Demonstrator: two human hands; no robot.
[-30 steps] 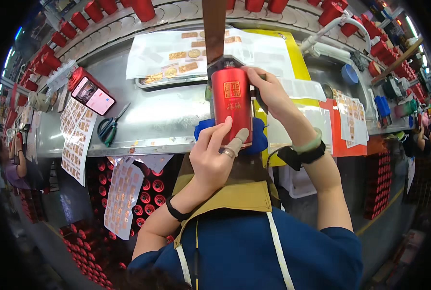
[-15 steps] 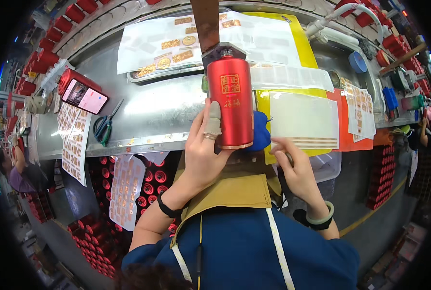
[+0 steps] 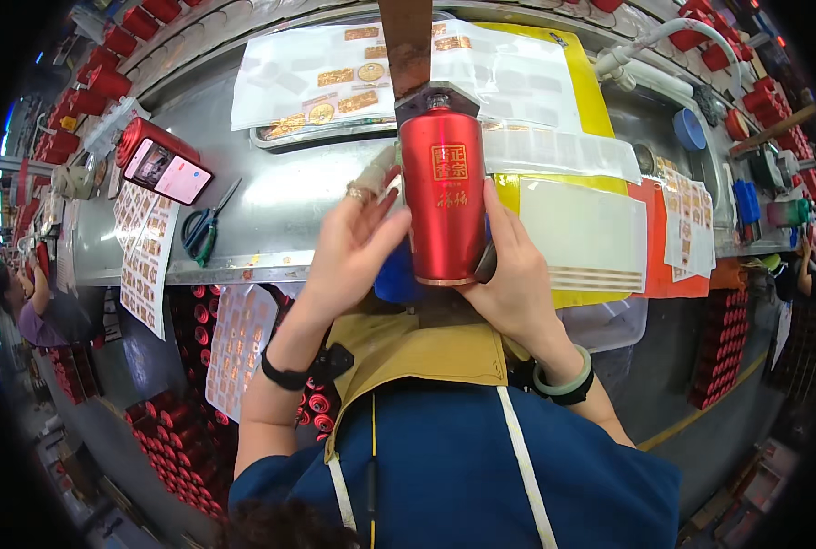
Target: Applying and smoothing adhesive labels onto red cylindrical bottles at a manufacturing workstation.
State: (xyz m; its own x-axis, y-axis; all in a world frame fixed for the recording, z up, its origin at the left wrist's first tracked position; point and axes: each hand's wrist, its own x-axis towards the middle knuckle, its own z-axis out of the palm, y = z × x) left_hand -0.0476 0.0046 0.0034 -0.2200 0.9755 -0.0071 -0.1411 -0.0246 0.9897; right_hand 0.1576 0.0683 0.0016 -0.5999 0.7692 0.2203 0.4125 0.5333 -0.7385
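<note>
A shiny red bottle [image 3: 445,220] with a gold-lettered square mark stands out in front of me, its neck end against a dark holder [image 3: 437,96]. My right hand [image 3: 515,279] grips the bottle's lower right side and base. Part of a small dark object [image 3: 487,263] shows between that palm and the bottle; its kind is unclear. Beside the bottle's left side is my left hand [image 3: 358,242], open, with its fingers apart and partly blurred; a pale wrap covers one finger. Blue cloth [image 3: 392,279] shows low behind the bottle.
Dark-handled scissors [image 3: 200,233] and a phone [image 3: 168,172] propped on a red bottle lie left. Gold sticker sheets [image 3: 335,82] cover a tray behind. At right are a white striped sheet [image 3: 584,229], yellow sheet [image 3: 595,91] and blue cup [image 3: 689,130]. Red bottles [image 3: 175,448] stand below the bench.
My left hand has let go of the bottle and moved left. My right hand has come in from the right and taken hold of it. The blue cloth now shows left of the bottle.
</note>
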